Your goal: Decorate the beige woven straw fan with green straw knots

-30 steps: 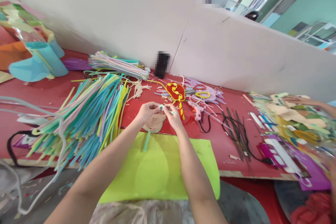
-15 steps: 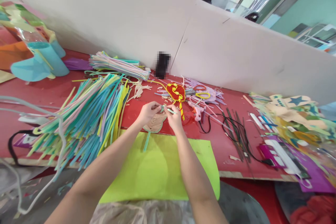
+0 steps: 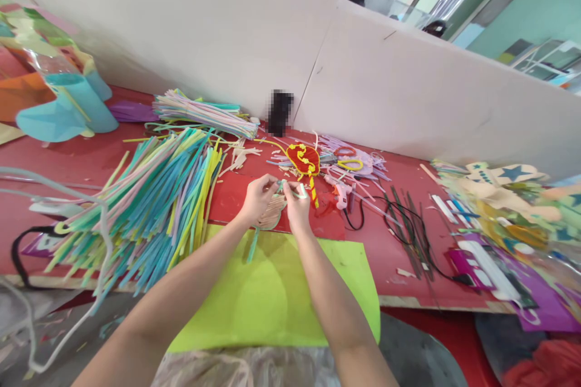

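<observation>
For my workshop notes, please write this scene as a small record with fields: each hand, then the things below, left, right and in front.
Left hand: pinching a small pale-green fuzzy strip
Right hand: pinching the same strip
Below hands: beige ribbed fuzzy piece with pale-green edging, partly hidden
Left: large heap of multicoloured fuzzy stems
Right: pink plastic glue gun
Beyond hands: rounded red fuzzy piece with yellow trim
Near edge: bright yellow-green sheet

A red counter (image 3: 385, 266) crosses the frame: pastel fuzzy stems (image 3: 154, 205) heaped at left, a neater bundle (image 3: 206, 113) above, lime-green sheet (image 3: 267, 290) overhanging at bottom centre, dark rods (image 3: 414, 242) right of centre.
</observation>
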A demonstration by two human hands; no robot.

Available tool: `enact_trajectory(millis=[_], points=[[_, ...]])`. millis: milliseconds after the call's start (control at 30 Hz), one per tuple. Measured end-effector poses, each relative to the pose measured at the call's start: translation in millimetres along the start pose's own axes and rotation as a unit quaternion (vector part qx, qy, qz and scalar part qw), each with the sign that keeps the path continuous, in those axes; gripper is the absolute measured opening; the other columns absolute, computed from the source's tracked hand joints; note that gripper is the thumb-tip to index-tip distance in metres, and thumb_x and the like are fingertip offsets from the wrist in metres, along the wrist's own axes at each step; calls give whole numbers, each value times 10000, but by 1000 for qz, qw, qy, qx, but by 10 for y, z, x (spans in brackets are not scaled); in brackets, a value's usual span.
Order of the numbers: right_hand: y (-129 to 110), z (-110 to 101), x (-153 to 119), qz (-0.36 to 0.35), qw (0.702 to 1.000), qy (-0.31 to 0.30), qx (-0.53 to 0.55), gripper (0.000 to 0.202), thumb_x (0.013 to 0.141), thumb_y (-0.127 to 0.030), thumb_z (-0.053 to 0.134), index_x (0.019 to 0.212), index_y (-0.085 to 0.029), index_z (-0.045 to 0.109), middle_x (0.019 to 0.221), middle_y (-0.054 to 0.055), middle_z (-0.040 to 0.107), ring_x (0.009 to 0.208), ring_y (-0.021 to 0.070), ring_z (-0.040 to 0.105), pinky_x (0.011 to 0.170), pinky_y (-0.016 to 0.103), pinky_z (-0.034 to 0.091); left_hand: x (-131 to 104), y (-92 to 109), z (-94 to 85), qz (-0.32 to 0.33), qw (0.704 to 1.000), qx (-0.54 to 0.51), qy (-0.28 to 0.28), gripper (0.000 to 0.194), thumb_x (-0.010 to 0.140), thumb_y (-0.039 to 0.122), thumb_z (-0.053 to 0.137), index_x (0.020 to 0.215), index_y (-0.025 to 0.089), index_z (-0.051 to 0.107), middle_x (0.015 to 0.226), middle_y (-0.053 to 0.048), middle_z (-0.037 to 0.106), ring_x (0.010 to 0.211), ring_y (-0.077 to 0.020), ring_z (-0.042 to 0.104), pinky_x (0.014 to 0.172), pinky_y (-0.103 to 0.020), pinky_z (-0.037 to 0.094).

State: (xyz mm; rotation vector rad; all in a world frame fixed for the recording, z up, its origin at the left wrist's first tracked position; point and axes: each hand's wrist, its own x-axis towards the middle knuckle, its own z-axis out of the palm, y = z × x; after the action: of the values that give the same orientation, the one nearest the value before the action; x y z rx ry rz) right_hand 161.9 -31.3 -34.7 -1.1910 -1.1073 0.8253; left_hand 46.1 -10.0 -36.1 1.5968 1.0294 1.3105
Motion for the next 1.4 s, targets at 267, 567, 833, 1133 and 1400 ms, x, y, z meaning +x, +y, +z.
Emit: enact_trajectory(millis=[267, 567, 833, 1133, 1400], points=[[13, -26, 33, 13, 1000, -2, 4, 242, 771, -431, 602, 739, -194, 567, 682, 4, 620, 656, 151, 576, 630, 275, 452, 42, -27, -31, 3, 998, 64, -24, 226, 880, 354, 418, 780, 182, 526, 712, 5, 572, 670, -123, 523, 653, -230, 405], [87, -113, 95, 18, 998, -64, -13, 250, 754, -435, 611, 697, -195, 574, 609, -34, 569, 588, 123, 512, 604, 256, 412, 65, -85, -102, 66, 977, 179, -96, 150, 880, 266, 396, 803, 192, 502, 724, 7, 545, 669, -124, 488, 635, -232, 359], [88, -113, 120, 50, 997, -51, 23, 238, 720, -422, 647, 655, -198, 599, 575, -34, 576, 574, 121, 516, 603, 263, 427, 72, -78, -90, 46, 982, 158, -91, 202, 881, 273, 378, 738, 186, 492, 657, 14, 518, 617, -121, 463, 604, -232, 347], [140, -69, 103, 92, 992, -25, 86, 292, 723, -471, 642, 676, -192, 570, 612, -12, 613, 586, 129, 567, 593, 267, 460, 52, -61, -46, 22, 989, 130, -73, 133, 831, 270, 468, 757, 186, 539, 721, 0, 598, 680, -130, 539, 656, -235, 397], [118, -109, 142, 115, 984, -65, 118, 311, 695, -461, 686, 778, -164, 649, 685, 26, 661, 632, 147, 614, 612, 284, 499, 83, -142, -89, -10, 996, 61, -66, 114, 813, 263, 469, 759, 175, 517, 702, 21, 545, 669, -113, 509, 647, -222, 400]])
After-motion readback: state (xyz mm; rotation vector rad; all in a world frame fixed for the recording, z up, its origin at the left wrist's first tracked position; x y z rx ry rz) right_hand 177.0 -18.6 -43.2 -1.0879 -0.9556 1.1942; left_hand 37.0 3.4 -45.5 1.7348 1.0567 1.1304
